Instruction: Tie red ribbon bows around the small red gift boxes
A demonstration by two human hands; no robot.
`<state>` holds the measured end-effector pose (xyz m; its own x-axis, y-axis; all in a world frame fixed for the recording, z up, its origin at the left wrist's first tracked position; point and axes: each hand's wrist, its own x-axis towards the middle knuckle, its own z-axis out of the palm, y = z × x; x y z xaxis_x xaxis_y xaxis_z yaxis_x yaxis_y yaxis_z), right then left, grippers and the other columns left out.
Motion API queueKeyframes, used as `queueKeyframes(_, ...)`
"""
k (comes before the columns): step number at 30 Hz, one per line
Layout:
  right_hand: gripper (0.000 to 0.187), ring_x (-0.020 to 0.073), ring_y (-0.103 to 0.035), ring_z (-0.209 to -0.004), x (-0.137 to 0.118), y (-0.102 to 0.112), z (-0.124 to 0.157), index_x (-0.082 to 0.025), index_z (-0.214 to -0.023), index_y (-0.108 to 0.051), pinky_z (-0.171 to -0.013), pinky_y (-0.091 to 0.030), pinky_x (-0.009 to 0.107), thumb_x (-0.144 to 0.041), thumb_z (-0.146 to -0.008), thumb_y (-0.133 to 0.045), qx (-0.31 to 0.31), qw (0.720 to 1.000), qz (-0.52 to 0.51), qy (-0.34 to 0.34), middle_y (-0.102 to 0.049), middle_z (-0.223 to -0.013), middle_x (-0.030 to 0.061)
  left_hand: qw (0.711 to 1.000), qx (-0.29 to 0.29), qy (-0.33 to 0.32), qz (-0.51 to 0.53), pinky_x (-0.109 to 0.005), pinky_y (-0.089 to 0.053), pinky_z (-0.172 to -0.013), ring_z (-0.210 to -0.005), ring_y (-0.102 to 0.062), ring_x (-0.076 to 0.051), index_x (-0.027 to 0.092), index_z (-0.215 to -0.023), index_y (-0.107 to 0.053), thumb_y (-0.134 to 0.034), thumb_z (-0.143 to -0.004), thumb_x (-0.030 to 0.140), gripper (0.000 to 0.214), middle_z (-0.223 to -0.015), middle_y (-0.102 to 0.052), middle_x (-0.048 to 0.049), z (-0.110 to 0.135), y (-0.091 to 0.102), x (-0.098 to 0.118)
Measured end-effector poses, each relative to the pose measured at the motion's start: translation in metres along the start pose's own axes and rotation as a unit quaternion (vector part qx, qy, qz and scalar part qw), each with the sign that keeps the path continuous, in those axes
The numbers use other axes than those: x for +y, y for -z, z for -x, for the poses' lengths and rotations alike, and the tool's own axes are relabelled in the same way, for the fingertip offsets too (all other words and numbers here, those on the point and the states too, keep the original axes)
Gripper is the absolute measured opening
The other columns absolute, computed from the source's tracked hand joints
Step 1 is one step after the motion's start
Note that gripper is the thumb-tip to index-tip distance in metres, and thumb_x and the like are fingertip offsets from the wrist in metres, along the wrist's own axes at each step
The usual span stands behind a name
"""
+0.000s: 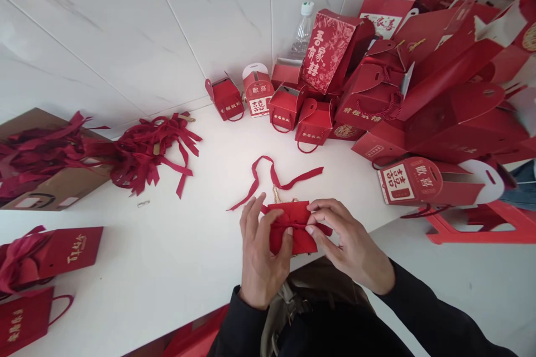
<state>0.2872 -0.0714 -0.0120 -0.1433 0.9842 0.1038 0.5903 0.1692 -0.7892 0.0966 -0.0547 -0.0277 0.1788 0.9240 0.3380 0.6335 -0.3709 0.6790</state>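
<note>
A small red gift box (293, 227) lies at the near edge of the white table (188, 256), with a gold cord showing at its top. My left hand (260, 254) grips its left side, thumb pressed on the front. My right hand (347, 240) pinches the red ribbon (274, 178) where it crosses the box. The ribbon's loose ends trail away over the table behind the box.
Several small red gift boxes (285, 106) stand along the back wall beside a plastic bottle (302, 30). Larger red bags (439, 100) pile up at right. A heap of red ribbons (146, 150) lies at left on cardboard (54, 187). Flat red bags (62, 248) rest near left.
</note>
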Motion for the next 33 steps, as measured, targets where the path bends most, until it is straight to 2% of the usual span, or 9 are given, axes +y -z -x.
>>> queueKeyframes(2, 0.006, 0.0253, -0.056, -0.118, 0.000, 0.001, 0.001, -0.025, -0.101, -0.058, -0.100, -0.050, 0.042, -0.027, -0.101, -0.053, -0.003, 1.000, 0.003, 0.001, -0.056, -0.119, 0.0092, 1.000, 0.018, 0.022, 0.004, -0.052, -0.046, -0.105, -0.136, -0.044, -0.031, 0.021, -0.122, -0.051, -0.064, -0.090, 0.020, 0.034, -0.142, -0.049, -0.0160, 0.003, 0.005, -0.003)
queueKeyframes(5, 0.004, 0.0247, -0.057, -0.117, 0.001, 0.000, 0.002, -0.025, -0.102, -0.059, -0.100, -0.050, 0.041, -0.026, -0.101, -0.055, -0.003, 1.000, 0.008, 0.006, -0.056, -0.119, 0.0087, 0.998, 0.037, 0.044, -0.001, -0.045, -0.050, -0.095, -0.117, -0.053, -0.027, 0.021, -0.113, -0.052, -0.062, -0.091, 0.022, 0.024, -0.120, -0.058, -0.0127, 0.005, 0.011, -0.007)
queueKeyframes(8, 0.007, 0.0246, -0.056, -0.118, 0.003, -0.001, 0.001, -0.025, -0.098, -0.059, -0.098, -0.050, 0.039, -0.024, -0.101, -0.053, 0.005, 1.000, 0.013, 0.016, -0.056, -0.117, 0.0082, 0.999, 0.019, 0.050, -0.004, -0.037, -0.049, -0.084, -0.099, -0.056, -0.022, 0.022, -0.099, -0.056, -0.057, -0.095, 0.020, 0.005, -0.101, -0.061, -0.0069, 0.006, 0.012, -0.010)
queueKeyframes(11, 0.008, 0.0237, -0.057, -0.117, 0.004, -0.002, 0.001, -0.025, -0.098, -0.059, -0.096, -0.051, 0.038, -0.022, -0.101, -0.052, 0.012, 1.000, 0.018, 0.022, -0.056, -0.116, 0.0077, 0.996, 0.000, 0.085, 0.030, -0.032, -0.048, -0.078, -0.089, -0.057, -0.018, 0.022, -0.095, -0.056, -0.051, -0.099, 0.022, 0.007, -0.092, -0.061, -0.0039, 0.007, 0.010, -0.013)
queueKeyframes(16, 0.009, 0.0230, -0.057, -0.116, 0.002, -0.001, 0.001, -0.025, -0.098, -0.056, -0.096, -0.050, 0.038, -0.021, -0.102, -0.049, 0.015, 0.999, 0.025, 0.027, -0.056, -0.116, 0.0072, 0.977, -0.007, 0.182, 0.108, -0.030, -0.048, -0.078, -0.083, -0.059, -0.017, 0.022, -0.094, -0.056, -0.050, -0.100, 0.034, 0.015, -0.089, -0.061, -0.0028, 0.010, 0.008, -0.011)
queueKeyframes(18, 0.005, 0.0237, -0.057, -0.112, 0.000, 0.001, 0.003, -0.025, -0.105, -0.055, -0.093, -0.051, 0.038, -0.024, -0.102, -0.051, 0.014, 0.999, 0.029, 0.018, -0.057, -0.114, 0.0073, 0.960, 0.008, 0.235, 0.151, -0.030, -0.048, -0.080, -0.088, -0.060, -0.017, 0.022, -0.099, -0.057, -0.051, -0.099, 0.040, 0.019, -0.094, -0.063, -0.0036, 0.009, 0.010, -0.009)
queueKeyframes(22, 0.018, 0.0247, -0.059, -0.100, 0.000, 0.005, 0.006, -0.025, -0.115, -0.054, -0.088, -0.052, 0.040, -0.029, -0.098, -0.059, 0.005, 0.999, 0.044, -0.010, -0.059, -0.106, 0.0064, 0.917, -0.007, 0.324, 0.231, -0.030, -0.047, -0.079, -0.090, -0.059, -0.018, 0.022, -0.104, -0.061, -0.045, -0.099, 0.054, 0.036, -0.097, -0.064, -0.0040, -0.003, 0.014, -0.004)
queueKeyframes(28, 0.009, 0.0232, -0.060, -0.094, 0.001, 0.006, 0.007, -0.025, -0.108, -0.055, -0.082, -0.053, 0.037, -0.025, -0.099, -0.057, -0.006, 0.999, 0.037, -0.011, -0.061, -0.099, 0.0044, 0.877, -0.005, 0.353, 0.326, -0.025, -0.043, -0.072, -0.076, -0.052, -0.013, 0.020, -0.086, -0.063, -0.065, -0.089, 0.049, 0.029, -0.082, -0.059, 0.0005, -0.024, 0.010, -0.003)
queueKeyframes(33, 0.008, 0.0232, -0.061, -0.094, 0.000, 0.005, 0.006, -0.025, -0.106, -0.055, -0.081, -0.053, 0.037, -0.025, -0.098, -0.058, -0.005, 0.999, 0.038, -0.014, -0.063, -0.098, 0.0034, 0.862, 0.014, 0.379, 0.336, -0.025, -0.044, -0.071, -0.076, -0.052, -0.013, 0.020, -0.086, -0.061, -0.062, -0.091, 0.048, 0.029, -0.082, -0.059, 0.0007, -0.025, 0.006, -0.006)
